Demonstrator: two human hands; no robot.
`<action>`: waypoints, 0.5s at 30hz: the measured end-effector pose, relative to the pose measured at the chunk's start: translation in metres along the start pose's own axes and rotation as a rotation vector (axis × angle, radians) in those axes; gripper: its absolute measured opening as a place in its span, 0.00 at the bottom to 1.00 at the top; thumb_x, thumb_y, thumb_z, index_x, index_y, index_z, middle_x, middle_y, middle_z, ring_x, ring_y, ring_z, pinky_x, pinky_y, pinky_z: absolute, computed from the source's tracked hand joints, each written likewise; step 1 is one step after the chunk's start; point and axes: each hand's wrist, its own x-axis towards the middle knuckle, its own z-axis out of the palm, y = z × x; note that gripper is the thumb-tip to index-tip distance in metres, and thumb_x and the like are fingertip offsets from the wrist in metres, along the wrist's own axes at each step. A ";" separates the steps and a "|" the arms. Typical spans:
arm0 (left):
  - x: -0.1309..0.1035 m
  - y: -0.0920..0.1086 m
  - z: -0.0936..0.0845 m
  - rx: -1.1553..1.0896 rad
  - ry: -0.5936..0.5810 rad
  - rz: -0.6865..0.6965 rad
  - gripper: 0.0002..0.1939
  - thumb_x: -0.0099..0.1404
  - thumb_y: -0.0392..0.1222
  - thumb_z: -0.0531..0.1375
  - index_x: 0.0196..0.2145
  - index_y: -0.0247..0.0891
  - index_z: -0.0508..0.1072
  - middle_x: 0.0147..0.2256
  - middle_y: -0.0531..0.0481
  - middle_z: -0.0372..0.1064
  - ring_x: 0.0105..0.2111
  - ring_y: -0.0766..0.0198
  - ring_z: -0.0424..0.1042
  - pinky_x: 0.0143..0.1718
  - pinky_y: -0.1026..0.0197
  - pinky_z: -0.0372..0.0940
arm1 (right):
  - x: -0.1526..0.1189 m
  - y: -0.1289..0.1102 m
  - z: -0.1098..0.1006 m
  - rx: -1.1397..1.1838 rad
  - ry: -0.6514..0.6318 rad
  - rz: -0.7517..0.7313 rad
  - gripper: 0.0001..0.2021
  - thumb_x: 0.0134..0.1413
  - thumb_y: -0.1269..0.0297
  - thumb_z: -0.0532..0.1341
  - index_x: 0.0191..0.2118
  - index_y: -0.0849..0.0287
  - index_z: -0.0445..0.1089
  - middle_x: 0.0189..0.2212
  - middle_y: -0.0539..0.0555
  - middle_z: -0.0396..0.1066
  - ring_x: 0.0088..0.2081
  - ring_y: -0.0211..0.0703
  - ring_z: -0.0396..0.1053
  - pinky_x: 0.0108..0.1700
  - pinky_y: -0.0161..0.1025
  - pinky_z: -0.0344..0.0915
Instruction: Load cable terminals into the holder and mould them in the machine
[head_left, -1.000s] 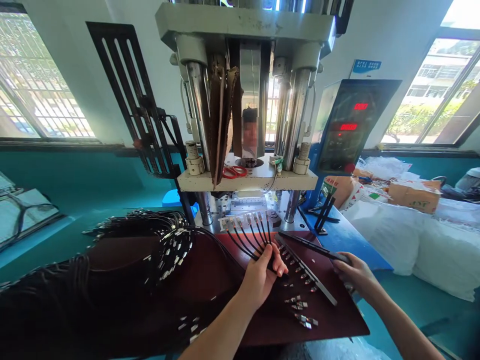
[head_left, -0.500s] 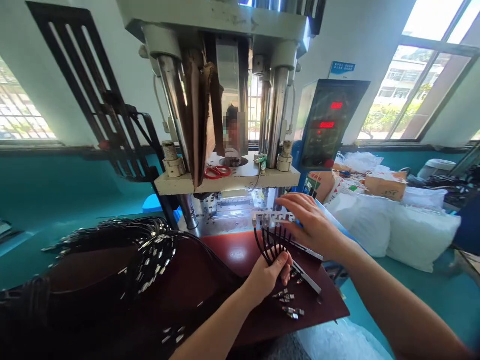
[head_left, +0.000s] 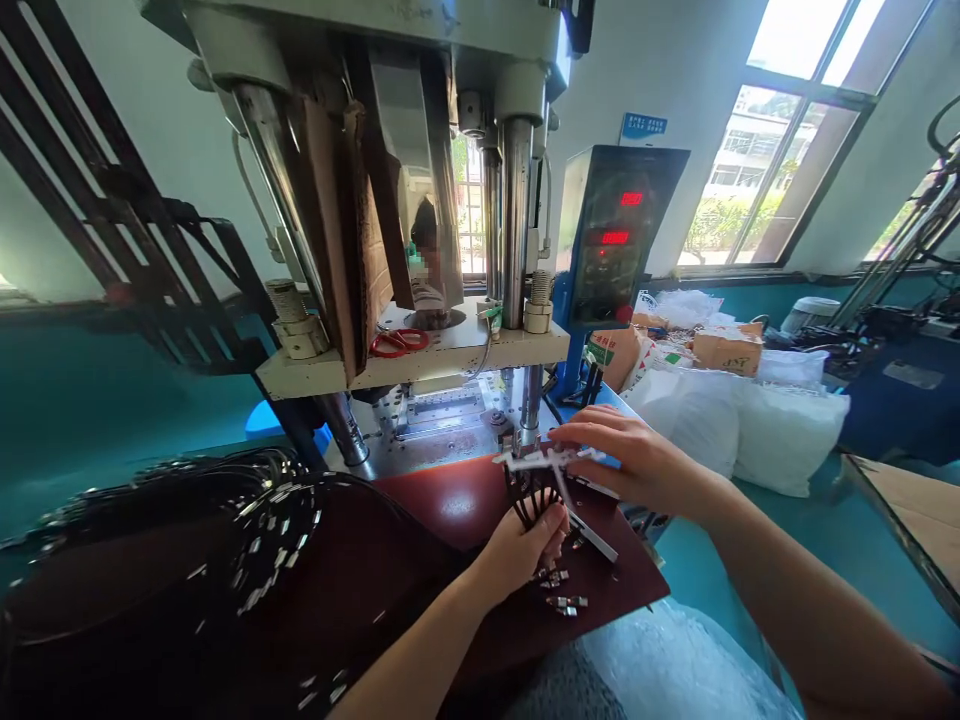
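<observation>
clear strip point(head_left: 534, 461) has tipped since last frame, above the black cables point(head_left: 533, 503) our left hand point(head_left: 517, 550) grips, our right hand point(head_left: 628, 455) at its right end, can't tell if pinching, so we'd brace cables close and ease evenly.

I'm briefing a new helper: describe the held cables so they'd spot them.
Find the tall press, then the dark red table before it. Over the table, the left hand grips several black cables. Unlike the cable heap at the left, these rise from the hand toward a pale strip.
</observation>
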 end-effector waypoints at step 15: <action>-0.004 0.014 -0.026 -0.137 -0.106 0.024 0.16 0.61 0.51 0.55 0.24 0.35 0.62 0.17 0.58 0.49 0.18 0.72 0.53 0.28 0.63 0.55 | -0.146 0.070 -0.002 -0.534 0.367 0.816 0.11 0.48 0.56 0.58 0.25 0.54 0.73 0.23 0.55 0.71 0.25 0.47 0.68 0.24 0.39 0.59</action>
